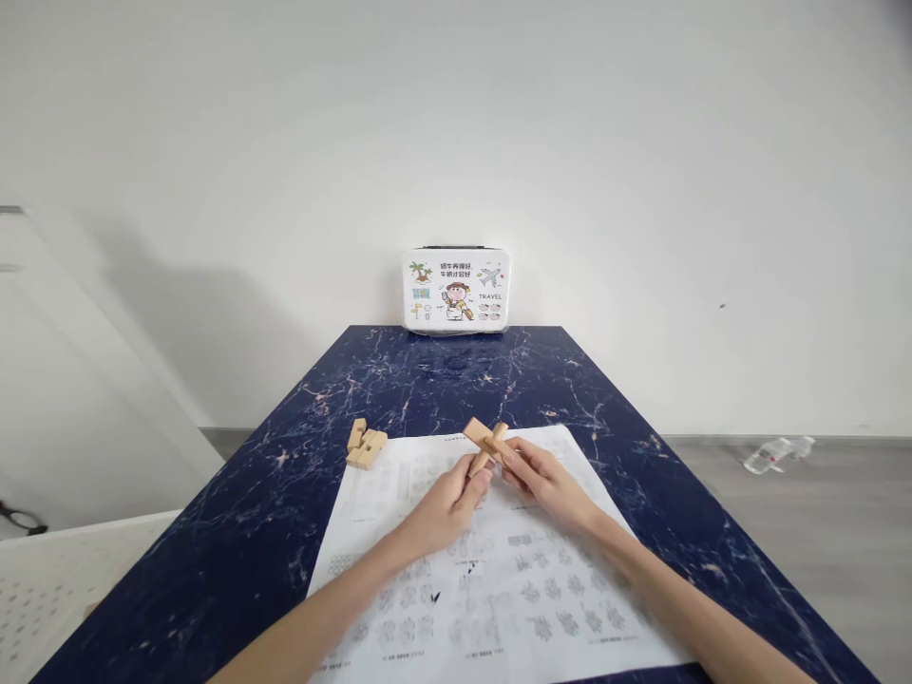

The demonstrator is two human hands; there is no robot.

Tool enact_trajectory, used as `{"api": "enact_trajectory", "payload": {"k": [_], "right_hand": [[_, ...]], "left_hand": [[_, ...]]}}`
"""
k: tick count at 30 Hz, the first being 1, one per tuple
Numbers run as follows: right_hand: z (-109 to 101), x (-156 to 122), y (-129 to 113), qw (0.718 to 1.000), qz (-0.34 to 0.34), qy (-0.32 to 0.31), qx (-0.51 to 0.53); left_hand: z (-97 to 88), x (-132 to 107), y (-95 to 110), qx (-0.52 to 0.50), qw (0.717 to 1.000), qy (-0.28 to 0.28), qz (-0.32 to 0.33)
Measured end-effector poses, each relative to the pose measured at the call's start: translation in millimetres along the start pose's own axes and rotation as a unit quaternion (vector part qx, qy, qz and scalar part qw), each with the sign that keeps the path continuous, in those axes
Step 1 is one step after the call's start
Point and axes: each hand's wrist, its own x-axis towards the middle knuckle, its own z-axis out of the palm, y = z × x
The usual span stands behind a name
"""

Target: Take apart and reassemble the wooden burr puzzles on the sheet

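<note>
— On the blue table (285, 532): 1 printed sheet (541, 608) at the near edge, 1 box (456, 290) at the far edge. Hands?
— Both over the sheet: left hand (446, 508) and right hand (545, 480), fingers curled tight, each pinching the wooden cross (486, 439) above the sheet's far edge.
— Loose parts?
— Blocks (366, 445), 1 small cluster touching the sheet's far left corner.

A white cartoon tin (456, 290) marked TRAVEL stands at 12 o'clock on the dark-blue marbled desk (285, 513); 1 clear plastic bottle (776, 454) lies on the floor (819, 532) at 2 o'clock.
</note>
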Motion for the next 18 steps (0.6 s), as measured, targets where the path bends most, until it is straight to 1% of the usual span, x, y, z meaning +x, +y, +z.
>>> {"api": "enact_trajectory", "payload": {"k": [4, 7, 10, 12, 14, 16, 18], "right_hand": [[5, -2, -5, 0.999, -0.021, -0.008, -0.039], [9, -2, -4, 1.0, -0.009, -0.02, -0.014], [10, 0, 0, 0.998, 0.02, -0.026, 0.054], [8, 1, 2, 0.993, 0.037, -0.021, 0.114], [5, 3, 2, 0.982, 0.056, -0.013, 0.179], [1, 4, 0, 0.969, 0.073, 0.009, 0.236], [-3, 5, -2, 0.957, 0.083, 0.046, 0.276]], "left_hand": [[-1.0, -3, 0, -0.044, 0.999, 0.016, 0.011], [-0.8, -2, -1, -0.066, 0.997, 0.021, 0.018], [0.0, 0, -3, -0.04, 0.999, 0.026, -0.009], [0.5, 2, -4, -0.021, 0.999, 0.016, -0.028], [0.8, 3, -6, -0.025, 0.999, -0.003, -0.029], [1.0, 3, -7, -0.038, 0.999, -0.022, -0.019], [0.9, 3, -8, -0.036, 0.999, -0.033, -0.012]]}}
